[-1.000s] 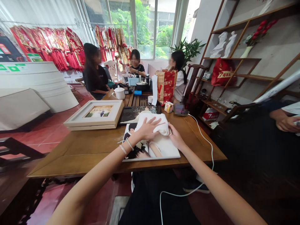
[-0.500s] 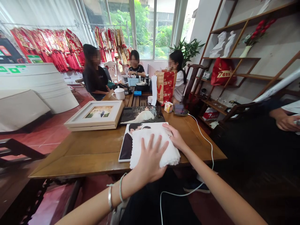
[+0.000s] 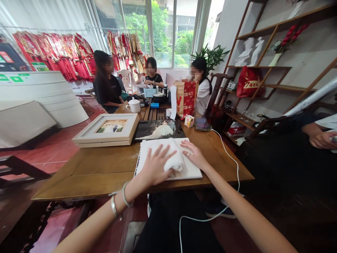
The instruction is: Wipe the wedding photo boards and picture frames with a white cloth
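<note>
My left hand (image 3: pixel 156 165) lies with fingers stretched and spread on top of a white cloth (image 3: pixel 164 144). Its thumb is at the cloth's near right edge, partly hidden. The cloth is bunched into a thick fold on its right side and covers the left part of a photo panel (image 3: pixel 194 173). Only the pale right part of this panel shows, near the table's front edge. My right hand (image 3: pixel 196 155), with a ring on one finger, rests open on the panel's right edge, apart from the cloth.
Behind the panel, a dark wedding photo (image 3: pixel 142 129) lies on the wooden table (image 3: pixel 102 168), beside framed pictures (image 3: pixel 105 135). A paper bag (image 3: pixel 186 100), small box (image 3: pixel 189 121) and white cable (image 3: pixel 231 154) are to the right. Several people sit around; another person's hand (image 3: pixel 322 138) is far right.
My left hand has slid left with the cloth, which bunches up and now covers the panel's left side. The panel's right side is uncovered. My right hand stays at the right edge.
</note>
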A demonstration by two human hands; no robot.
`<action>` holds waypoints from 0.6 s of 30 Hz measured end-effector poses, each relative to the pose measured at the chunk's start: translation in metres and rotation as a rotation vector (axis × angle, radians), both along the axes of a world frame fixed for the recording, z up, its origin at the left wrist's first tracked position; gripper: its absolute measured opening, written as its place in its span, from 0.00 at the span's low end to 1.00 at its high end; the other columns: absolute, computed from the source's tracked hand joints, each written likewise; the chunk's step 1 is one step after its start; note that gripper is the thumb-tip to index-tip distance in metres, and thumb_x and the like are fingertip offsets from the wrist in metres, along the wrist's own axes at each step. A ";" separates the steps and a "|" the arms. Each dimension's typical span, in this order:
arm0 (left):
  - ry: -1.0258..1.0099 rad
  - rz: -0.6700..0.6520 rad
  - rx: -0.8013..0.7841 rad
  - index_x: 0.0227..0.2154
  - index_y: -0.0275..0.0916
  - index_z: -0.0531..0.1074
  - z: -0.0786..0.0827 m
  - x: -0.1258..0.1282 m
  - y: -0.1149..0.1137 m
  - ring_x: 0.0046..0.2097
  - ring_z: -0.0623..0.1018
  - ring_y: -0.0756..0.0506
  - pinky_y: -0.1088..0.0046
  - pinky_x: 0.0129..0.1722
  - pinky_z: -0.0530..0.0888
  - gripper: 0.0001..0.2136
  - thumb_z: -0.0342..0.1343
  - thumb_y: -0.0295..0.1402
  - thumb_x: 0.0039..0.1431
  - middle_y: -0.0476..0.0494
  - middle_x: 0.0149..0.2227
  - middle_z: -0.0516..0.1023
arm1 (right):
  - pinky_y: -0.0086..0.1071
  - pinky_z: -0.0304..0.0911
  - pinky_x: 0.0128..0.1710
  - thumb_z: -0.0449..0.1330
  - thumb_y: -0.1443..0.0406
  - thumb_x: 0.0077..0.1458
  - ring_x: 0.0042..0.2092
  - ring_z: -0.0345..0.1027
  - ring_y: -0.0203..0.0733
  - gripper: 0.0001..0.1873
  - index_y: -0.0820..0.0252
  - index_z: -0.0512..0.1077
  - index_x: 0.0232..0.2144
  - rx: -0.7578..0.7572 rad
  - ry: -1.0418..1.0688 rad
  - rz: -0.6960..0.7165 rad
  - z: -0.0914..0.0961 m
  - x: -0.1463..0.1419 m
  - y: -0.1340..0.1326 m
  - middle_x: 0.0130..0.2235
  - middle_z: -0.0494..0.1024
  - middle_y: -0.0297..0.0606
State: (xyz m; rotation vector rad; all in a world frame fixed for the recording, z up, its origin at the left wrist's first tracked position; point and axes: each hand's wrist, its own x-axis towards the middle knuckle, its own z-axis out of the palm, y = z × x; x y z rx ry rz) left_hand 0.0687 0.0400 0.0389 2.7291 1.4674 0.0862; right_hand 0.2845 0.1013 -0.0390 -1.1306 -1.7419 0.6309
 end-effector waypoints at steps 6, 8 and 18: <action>0.019 0.083 0.064 0.64 0.47 0.50 -0.005 -0.027 0.071 0.67 0.48 0.35 0.40 0.60 0.48 0.27 0.43 0.39 0.62 0.47 0.67 0.47 | 0.48 0.52 0.61 0.58 0.66 0.50 0.60 0.60 0.49 0.15 0.56 0.76 0.42 0.021 -0.005 -0.012 -0.001 -0.001 0.000 0.53 0.73 0.44; 0.019 0.094 0.062 0.64 0.45 0.50 -0.007 -0.034 0.085 0.67 0.48 0.36 0.41 0.60 0.48 0.27 0.42 0.38 0.62 0.46 0.67 0.47 | 0.48 0.52 0.61 0.58 0.67 0.50 0.59 0.61 0.49 0.15 0.57 0.76 0.42 0.029 -0.011 -0.012 0.000 -0.001 0.000 0.53 0.73 0.45; -0.020 -0.046 0.078 0.64 0.52 0.47 -0.014 -0.050 0.031 0.67 0.45 0.35 0.40 0.60 0.45 0.28 0.43 0.41 0.61 0.50 0.68 0.43 | 0.46 0.54 0.61 0.57 0.68 0.50 0.58 0.62 0.47 0.15 0.58 0.76 0.41 0.024 -0.020 -0.045 0.002 -0.004 -0.002 0.52 0.74 0.45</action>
